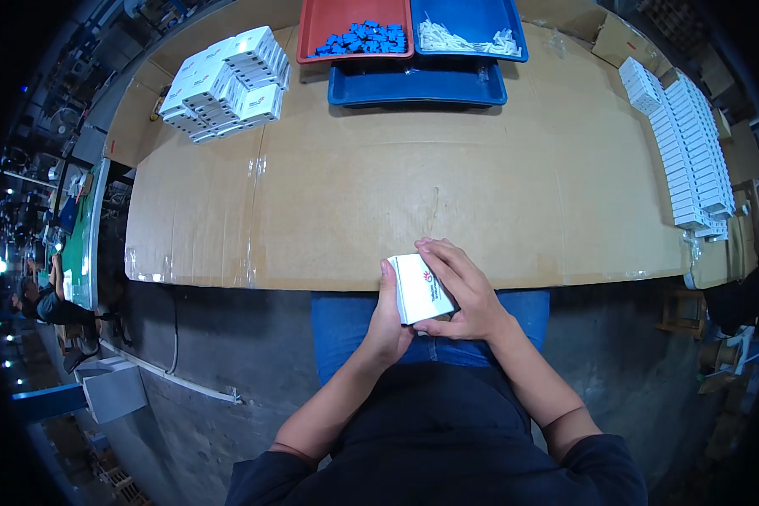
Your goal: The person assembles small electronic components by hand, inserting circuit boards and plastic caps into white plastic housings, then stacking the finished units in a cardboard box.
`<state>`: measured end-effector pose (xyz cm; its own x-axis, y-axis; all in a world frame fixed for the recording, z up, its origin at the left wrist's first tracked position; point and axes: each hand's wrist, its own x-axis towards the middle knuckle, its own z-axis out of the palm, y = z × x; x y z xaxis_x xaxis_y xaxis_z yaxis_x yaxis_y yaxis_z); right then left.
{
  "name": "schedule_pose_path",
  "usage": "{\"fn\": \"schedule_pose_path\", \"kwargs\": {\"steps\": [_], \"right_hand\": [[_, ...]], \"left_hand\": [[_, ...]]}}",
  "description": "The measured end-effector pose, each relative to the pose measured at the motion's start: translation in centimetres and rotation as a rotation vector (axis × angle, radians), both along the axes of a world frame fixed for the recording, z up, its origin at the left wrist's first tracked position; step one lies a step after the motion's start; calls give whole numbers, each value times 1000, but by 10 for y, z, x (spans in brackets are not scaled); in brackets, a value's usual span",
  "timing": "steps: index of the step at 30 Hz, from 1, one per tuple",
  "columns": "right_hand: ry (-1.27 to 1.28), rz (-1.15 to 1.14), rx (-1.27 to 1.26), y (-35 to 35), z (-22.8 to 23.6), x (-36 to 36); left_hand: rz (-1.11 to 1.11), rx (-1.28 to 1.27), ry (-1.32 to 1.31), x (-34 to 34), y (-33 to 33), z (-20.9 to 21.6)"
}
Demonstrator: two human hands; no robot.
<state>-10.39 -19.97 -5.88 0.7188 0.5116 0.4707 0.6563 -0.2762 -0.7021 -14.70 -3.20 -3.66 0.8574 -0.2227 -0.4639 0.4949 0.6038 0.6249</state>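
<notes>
1. Nearest the camera, at six o'clock, is the person's dark shirt (447,413), with blue trousers (337,325) beyond it.
2. The white box (417,287) sits close to the middle of the view, toward four o'clock, over the near edge of the bench (413,177); whether it touches the bench I cannot tell.
3. The left hand (384,320) grasps the box from its nine o'clock side, thumb along that edge; its other fingers are mostly hidden underneath.
4. The right hand (472,299) grasps it from three o'clock, fingertips at the far edge, thumb at the near one.
5. The box looks like thin, stiff card: probably light, though its contents are hidden. Its smooth faces could slip, and its walls would likely dent under a hard squeeze. Opposite edges, near the corners, seem the safest hold.
6. Around eleven o'clock stands a stack of similar white boxes (207,80); toward two, long white stacks (687,148).
7. At twelve, a red tray (354,13) holds blue pieces (367,40).
</notes>
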Motion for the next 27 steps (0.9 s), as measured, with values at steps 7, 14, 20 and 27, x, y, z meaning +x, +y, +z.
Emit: {"fn": "schedule_pose_path", "kwargs": {"steps": [7, 14, 20, 27], "right_hand": [[-95, -18, 19, 1, 2, 2], [-197, -14, 160, 3, -11, 0], [-180, -25, 227, 6, -21, -3], [-5, -113, 333, 7, -28, -14]], "left_hand": [[-32, 4, -7, -6, -5, 5], [-69, -16, -69, -8, -4, 3], [-32, -40, -56, -8, -6, 1], [0, -163, 27, -6, -1, -19]]}}
